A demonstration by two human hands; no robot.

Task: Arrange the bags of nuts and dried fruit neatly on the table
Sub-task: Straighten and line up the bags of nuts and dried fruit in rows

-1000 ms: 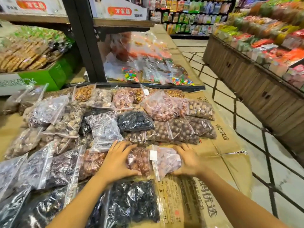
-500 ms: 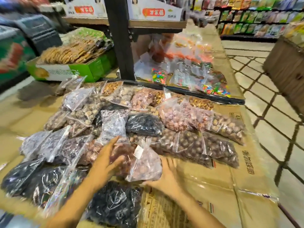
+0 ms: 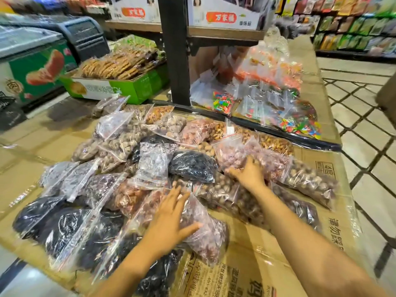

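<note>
Setting: a shop aisle; a tabletop (image 3: 267,273) covered with flattened printed cardboard carries a heap of clear zip bags.
Left hand (image 3: 171,219): fingers spread, palm down, lying flat on a pinkish bag (image 3: 205,228) at the near edge of the heap, at 6 o'clock from the heap's middle.
Right hand (image 3: 248,172): fingers curled onto the near end of a pale pink bag (image 3: 231,151); whether it pinches the film or only presses on it cannot be told.
Pale pink bag: lies at 3 o'clock from the black bag (image 3: 192,166), touching it.
Black bag: sits at the heap's middle, filled with dark dried fruit, between the 2 hands and farther from the camera than the left hand.
Brown nut bags (image 3: 308,181): at 3 o'clock of the right hand, along the heap's right edge, overlapping one another.
Dark fruit bags (image 3: 64,228): at 9 o'clock of the left hand, lying side by side at the near left corner.
Mixed nut bags (image 3: 162,123): the far row, at 12 o'clock of the heap, packed against a black rail.
Candy bags (image 3: 295,118): beyond the rail at 1 o'clock, multicoloured contents.
Shelf post (image 3: 173,50): black, upright, at 12 o'clock behind the heap.
Green box (image 3: 128,88): at 11 o'clock, filled with brown biscuit packs.
Freezer (image 3: 32,58): at 10 o'clock, off the tabletop.
</note>
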